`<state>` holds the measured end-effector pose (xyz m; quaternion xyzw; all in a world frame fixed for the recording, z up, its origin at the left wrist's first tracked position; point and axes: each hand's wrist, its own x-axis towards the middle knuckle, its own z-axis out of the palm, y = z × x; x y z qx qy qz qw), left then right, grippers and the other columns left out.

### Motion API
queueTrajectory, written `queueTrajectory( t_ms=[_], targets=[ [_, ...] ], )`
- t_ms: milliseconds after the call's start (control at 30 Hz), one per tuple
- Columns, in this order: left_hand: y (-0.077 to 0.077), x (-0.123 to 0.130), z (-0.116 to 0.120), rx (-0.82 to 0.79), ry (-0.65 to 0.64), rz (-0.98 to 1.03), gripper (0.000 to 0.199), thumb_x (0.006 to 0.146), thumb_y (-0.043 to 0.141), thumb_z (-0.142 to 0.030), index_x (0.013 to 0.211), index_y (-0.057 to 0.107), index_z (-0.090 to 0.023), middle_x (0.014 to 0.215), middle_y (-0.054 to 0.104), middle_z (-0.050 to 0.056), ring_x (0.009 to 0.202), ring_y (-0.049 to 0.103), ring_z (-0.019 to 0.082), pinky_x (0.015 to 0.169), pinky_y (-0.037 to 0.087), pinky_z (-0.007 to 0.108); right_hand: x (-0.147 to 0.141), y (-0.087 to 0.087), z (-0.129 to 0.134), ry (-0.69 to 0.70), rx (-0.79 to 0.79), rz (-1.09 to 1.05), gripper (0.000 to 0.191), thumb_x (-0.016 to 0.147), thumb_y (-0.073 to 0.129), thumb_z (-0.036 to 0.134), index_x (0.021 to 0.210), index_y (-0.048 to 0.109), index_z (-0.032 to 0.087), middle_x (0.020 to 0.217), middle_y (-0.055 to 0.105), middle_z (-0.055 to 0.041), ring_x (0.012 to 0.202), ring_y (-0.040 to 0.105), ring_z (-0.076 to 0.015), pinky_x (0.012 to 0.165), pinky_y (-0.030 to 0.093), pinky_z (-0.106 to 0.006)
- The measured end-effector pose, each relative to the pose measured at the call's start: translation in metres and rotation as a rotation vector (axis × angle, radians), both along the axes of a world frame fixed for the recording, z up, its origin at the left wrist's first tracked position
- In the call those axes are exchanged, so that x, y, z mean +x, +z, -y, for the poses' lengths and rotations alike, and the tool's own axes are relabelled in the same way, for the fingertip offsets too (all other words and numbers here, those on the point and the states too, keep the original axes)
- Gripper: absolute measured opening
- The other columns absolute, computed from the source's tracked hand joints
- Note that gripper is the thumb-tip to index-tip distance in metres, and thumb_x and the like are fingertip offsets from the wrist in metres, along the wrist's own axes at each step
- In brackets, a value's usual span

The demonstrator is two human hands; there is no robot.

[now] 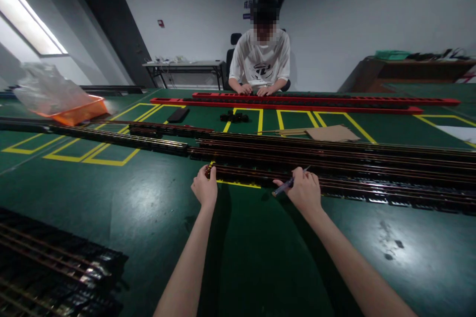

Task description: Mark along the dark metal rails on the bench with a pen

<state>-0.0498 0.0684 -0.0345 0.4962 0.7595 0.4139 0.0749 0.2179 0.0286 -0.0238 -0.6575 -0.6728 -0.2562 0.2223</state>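
Observation:
Long dark rails with copper-coloured strips [349,158] lie side by side across the green table [148,218]. At the left end of the nearest rail, my left hand [206,185] has its fingers closed round that end, where a small yellow and black piece shows. My right hand [305,189] is closed on a slim pen-like tool [283,187], whose thicker end points left and whose thin tip sticks out to the upper right. That hand rests against the front edge of the rails. Yellow tape [238,184] shows on the table between my hands.
Another stack of rails [55,262] lies at the lower left. An orange tray [80,111] with plastic bags stands at the far left. Beyond are black parts [234,117], cardboard [332,133], a black phone-like slab [178,115] and red channels [297,106], with a person [260,62] behind them.

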Motion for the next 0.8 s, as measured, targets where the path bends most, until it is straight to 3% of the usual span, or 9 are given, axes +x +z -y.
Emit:
queueTrajectory(
  t_ms=[133,333,533,667,800],
  targets=[
    [0.01,0.004,0.003,-0.093,0.002,0.012,0.038,0.089,0.038,-0.043,0.109,0.06,-0.019,0.099,0.07,0.014,0.095,0.062,0.031,0.084,0.041,0.048,0.0,0.0,0.001,0.0,-0.012,-0.006,0.05,0.085,0.038,0.064,0.08,0.052,0.016,0.064,0.06,-0.0122,0.069,0.055,-0.0279,0.073,0.036,-0.035],
    [0.013,0.006,0.004,-0.071,0.029,0.024,0.033,0.089,0.04,-0.043,0.101,0.061,-0.021,0.094,0.07,0.012,0.091,0.062,0.03,0.084,0.041,0.048,-0.001,0.002,0.003,0.009,-0.015,-0.034,0.051,0.086,0.035,0.064,0.078,0.051,0.017,0.063,0.057,-0.0109,0.07,0.053,-0.0269,0.073,0.036,-0.036],
    [0.017,0.002,0.0,-0.125,-0.008,0.026,0.026,0.09,0.041,-0.036,0.097,0.061,-0.021,0.096,0.07,0.009,0.093,0.061,0.027,0.088,0.037,0.046,0.006,0.0,0.002,0.131,-0.017,-0.107,0.041,0.085,0.047,0.057,0.087,0.051,0.015,0.072,0.06,-0.0099,0.074,0.055,-0.0259,0.075,0.036,-0.037],
    [0.023,0.002,-0.005,-0.214,0.011,0.041,0.025,0.091,0.04,-0.031,0.098,0.061,-0.02,0.1,0.069,0.008,0.096,0.06,0.025,0.09,0.035,0.042,0.01,0.0,0.001,0.215,0.017,-0.302,0.033,0.086,0.048,0.05,0.095,0.048,0.018,0.087,0.064,-0.0107,0.077,0.057,-0.0246,0.079,0.037,-0.04],
    [0.026,0.001,-0.009,-0.218,-0.011,0.039,0.027,0.093,0.038,-0.031,0.095,0.062,-0.02,0.099,0.069,0.007,0.096,0.061,0.024,0.089,0.034,0.039,0.006,0.013,-0.008,0.252,0.066,-0.608,0.028,0.084,0.049,0.046,0.094,0.042,0.021,0.108,0.063,-0.0156,0.092,0.058,-0.0272,0.082,0.039,-0.043]
  ],
)
